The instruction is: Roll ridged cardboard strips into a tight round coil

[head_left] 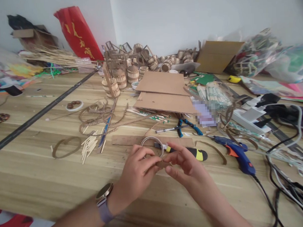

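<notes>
My left hand (139,168), with a watch on its wrist, pinches a small brown cardboard strip (162,164) between thumb and fingers. My right hand (183,164) meets the strip's other end, its thumb below and its fingertips above in a loose grip. Just beyond my fingers stands a pale ring (152,138), partly hidden by my left hand; whether it touches them I cannot tell. Behind my right hand lies a black-and-yellow handled tool (200,154). A flat cardboard strip (127,140) lies across the table behind the ring.
A blue glue gun (238,153) with cords lies right, near a white power strip (252,116). Blue-handled pliers (189,125), cardboard sheets (162,82) and several small wooden buckets (119,76) sit farther back. Short sticks (88,146) and a craft knife (104,132) lie left.
</notes>
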{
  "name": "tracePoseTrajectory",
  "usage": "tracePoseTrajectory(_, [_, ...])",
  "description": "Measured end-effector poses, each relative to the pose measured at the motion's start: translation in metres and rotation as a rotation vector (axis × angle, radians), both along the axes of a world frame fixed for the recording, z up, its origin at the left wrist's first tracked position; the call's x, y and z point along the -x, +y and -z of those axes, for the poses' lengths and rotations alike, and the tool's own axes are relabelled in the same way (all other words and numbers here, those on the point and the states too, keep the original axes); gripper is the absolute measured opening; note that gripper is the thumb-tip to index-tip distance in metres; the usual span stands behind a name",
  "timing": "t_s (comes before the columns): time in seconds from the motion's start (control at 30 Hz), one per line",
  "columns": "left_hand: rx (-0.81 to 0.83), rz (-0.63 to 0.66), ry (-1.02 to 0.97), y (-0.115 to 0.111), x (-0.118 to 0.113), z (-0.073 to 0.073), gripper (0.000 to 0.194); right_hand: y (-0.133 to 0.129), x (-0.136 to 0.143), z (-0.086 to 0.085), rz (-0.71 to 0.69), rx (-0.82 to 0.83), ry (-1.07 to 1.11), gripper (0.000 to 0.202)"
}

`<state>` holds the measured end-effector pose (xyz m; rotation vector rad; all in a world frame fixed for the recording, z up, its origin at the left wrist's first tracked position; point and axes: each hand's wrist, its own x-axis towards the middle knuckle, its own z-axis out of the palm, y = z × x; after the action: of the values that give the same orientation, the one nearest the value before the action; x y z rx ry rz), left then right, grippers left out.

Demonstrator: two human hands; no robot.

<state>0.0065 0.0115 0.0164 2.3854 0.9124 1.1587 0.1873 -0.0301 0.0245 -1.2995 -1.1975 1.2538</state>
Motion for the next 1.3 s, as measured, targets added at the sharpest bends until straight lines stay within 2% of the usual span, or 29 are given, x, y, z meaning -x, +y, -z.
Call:
tracePoseTrajectory(0.2, [0.038, 0.106, -0.044, -0.003, -0.001, -0.002, 0.019, 0.001, 0.008, -0.001, 0.018, 0.034, 0.218, 0.056])
tracePoseTrajectory(0.4, [0.141, 0.133, -0.113, -0.004, 0.001, 0.0, 0.019, -0.001, 0.011, 0.002, 0.041, -0.026, 0.221, 0.056])
tracePoseTrajectory(0.53, [0.249, 0.132, -0.163, -0.005, 0.0, 0.002, 0.017, -0.003, 0.013, 0.009, 0.089, -0.129, 0.102, 0.049])
tracePoseTrajectory(0.67, [0.394, 0.133, -0.197, -0.007, 0.0, 0.004, 0.017, -0.007, 0.013, 0.011, 0.164, -0.321, -0.213, 0.046])
tracePoseTrajectory(0.77, [0.556, 0.151, -0.221, -0.007, 0.001, 0.005, 0.026, -0.012, 0.014, 0.012, 0.219, -0.456, -0.426, 0.049])
tracePoseTrajectory(0.83, [0.679, 0.14, -0.26, -0.007, 0.001, 0.005, 0.023, -0.015, 0.016, 0.013, 0.236, -0.537, -0.518, 0.051])
tracePoseTrajectory(0.9, [0.806, 0.135, -0.316, -0.006, 0.0, 0.004, 0.019, -0.016, 0.017, 0.014, 0.24, -0.591, -0.557, 0.051])
tracePoseTrajectory(1.0, [0.949, 0.175, -0.393, -0.004, 0.0, 0.003, 0.023, -0.016, 0.016, 0.015, 0.246, -0.593, -0.501, 0.051])
tracePoseTrajectory(1.13, [0.96, 0.211, -0.395, -0.004, -0.001, 0.001, 0.022, -0.015, 0.014, 0.017, 0.249, -0.606, -0.437, 0.05])
tracePoseTrajectory(1.3, [0.979, 0.201, -0.306, -0.006, -0.002, 0.001, 0.025, -0.015, 0.016, 0.019, 0.287, -0.718, -0.602, 0.055])
